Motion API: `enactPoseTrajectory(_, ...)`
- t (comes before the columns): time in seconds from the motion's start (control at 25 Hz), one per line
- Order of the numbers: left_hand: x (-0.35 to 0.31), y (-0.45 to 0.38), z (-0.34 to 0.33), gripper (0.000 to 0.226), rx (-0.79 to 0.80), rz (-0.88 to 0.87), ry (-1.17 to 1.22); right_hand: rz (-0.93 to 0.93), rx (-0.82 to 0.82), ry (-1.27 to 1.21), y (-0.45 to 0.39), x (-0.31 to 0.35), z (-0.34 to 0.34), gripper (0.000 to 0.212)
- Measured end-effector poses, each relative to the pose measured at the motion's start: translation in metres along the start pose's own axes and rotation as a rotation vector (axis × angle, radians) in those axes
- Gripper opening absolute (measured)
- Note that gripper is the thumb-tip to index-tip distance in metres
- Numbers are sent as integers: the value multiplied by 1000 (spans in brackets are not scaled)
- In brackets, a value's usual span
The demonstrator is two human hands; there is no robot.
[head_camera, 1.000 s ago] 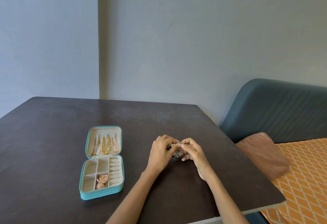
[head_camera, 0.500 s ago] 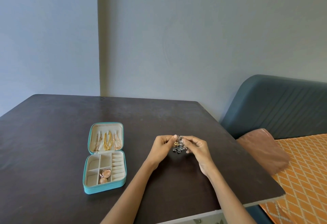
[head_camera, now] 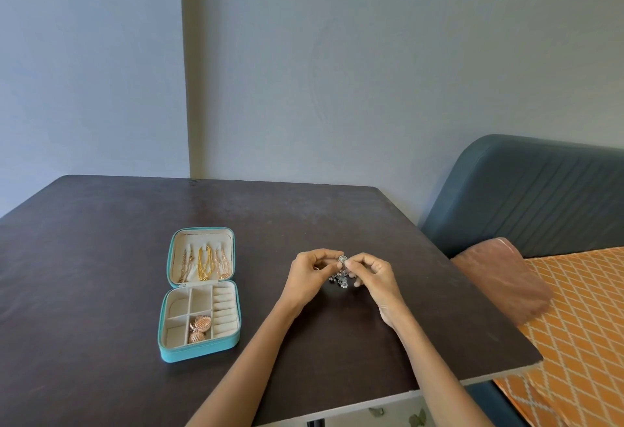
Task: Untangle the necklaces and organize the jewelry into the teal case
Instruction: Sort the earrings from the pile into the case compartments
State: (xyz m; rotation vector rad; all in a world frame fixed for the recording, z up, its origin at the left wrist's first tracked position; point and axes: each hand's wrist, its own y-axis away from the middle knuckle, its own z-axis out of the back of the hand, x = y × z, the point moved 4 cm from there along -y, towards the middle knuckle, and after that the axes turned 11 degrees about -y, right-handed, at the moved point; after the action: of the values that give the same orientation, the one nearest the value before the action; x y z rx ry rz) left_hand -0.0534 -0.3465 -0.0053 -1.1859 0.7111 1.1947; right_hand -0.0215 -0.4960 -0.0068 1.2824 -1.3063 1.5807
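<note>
A: Fingers [head_camera: 329,259] of the left hand [head_camera: 309,278] curled in, pinching the silver jewelry cluster [head_camera: 341,274] at its top. Right hand [head_camera: 374,276] same, fingertips pinching it from the other side.

B: Both gripping one piece?

A: Yes, hands nearly touching, held just above the dark worktop [head_camera: 101,241]. Small silver bits dangle below the fingers. Can't tell if it's one necklace or several, too small.

B: Case?

A: Teal case [head_camera: 199,354] lies open on the worktop, well left of the hands. Lid flat, away from the person, with gold chains [head_camera: 204,263] hanging inside it. Rose-gold earrings [head_camera: 199,327] sit in a near compartment of the base, next to the ring rolls [head_camera: 224,308].

B: Other compartments?

A: Cream lining showing, nothing more to tell.

B: Surroundings?

A: Grey-blue wall [head_camera: 371,72] behind. Right of the worktop, a dark teal headboard [head_camera: 540,190], a brown pillow [head_camera: 499,274], an orange patterned bedspread [head_camera: 580,325].
</note>
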Motion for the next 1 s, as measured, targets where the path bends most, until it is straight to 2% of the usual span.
enactPoseTrajectory(0.16,-2,1,3,14,-94,-20,-91,-27,11,68,-1,-3,-3,25)
enactPoseTrajectory(0.36,-5,2,7,13,-133,-23,-97,-29,75,125,2,-1,-7,9)
enactPoseTrajectory(0.48,-6,3,6,13,-115,2,-51,-33,18,68,1,-1,-4,18)
enactPoseTrajectory(0.64,-7,4,2,13,1,-9,-27,-43,-67,-38,-2,0,0,34)
enactPoseTrajectory(0.76,-7,3,2,15,-8,-12,19,-54,-27,26,0,-1,-2,37)
enactPoseTrajectory(0.84,-6,2,4,16,-55,-16,0,-56,27,68,1,-1,-5,32)
enactPoseTrajectory(0.96,-5,1,7,14,-89,-31,-10,-52,52,86,3,2,-7,7)
enactPoseTrajectory(1.0,-5,2,7,15,-88,-44,-12,-32,54,73,3,2,-6,7)
